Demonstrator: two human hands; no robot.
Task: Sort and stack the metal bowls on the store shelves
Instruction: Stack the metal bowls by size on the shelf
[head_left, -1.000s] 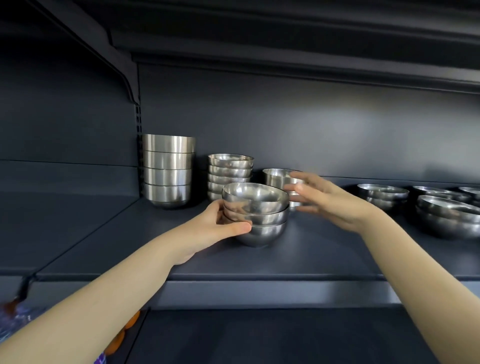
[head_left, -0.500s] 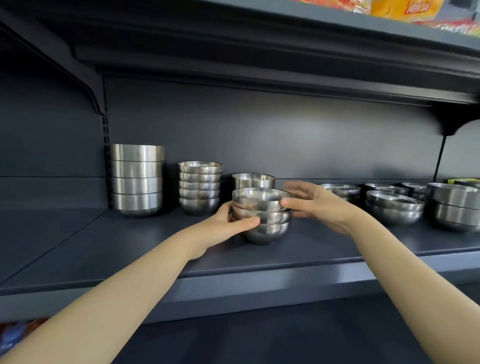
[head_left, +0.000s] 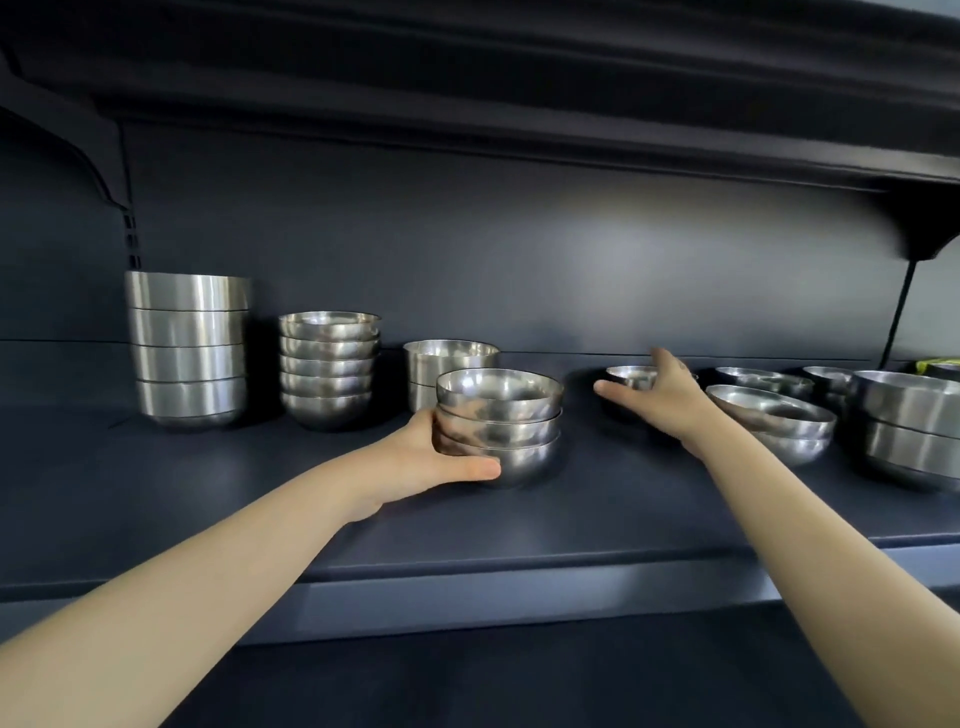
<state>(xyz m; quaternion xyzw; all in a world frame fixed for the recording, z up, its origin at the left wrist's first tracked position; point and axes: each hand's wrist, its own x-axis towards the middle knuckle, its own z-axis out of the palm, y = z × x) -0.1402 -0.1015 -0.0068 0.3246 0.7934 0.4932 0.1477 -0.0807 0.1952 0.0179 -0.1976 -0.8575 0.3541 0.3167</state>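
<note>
The dark shelf (head_left: 649, 509) carries a tall stack of straight-sided bowls (head_left: 188, 353) near its back left corner. A three-bowl stack (head_left: 506, 415) stands mid-shelf, nearer the front edge. The left hand (head_left: 431, 457) clasps its lower bowls, thumb curled across the front. The right hand (head_left: 667, 400), fingers spread apart, reaches over a small bowl (head_left: 631, 376) by the back edge; whether they touch is unclear.
</note>
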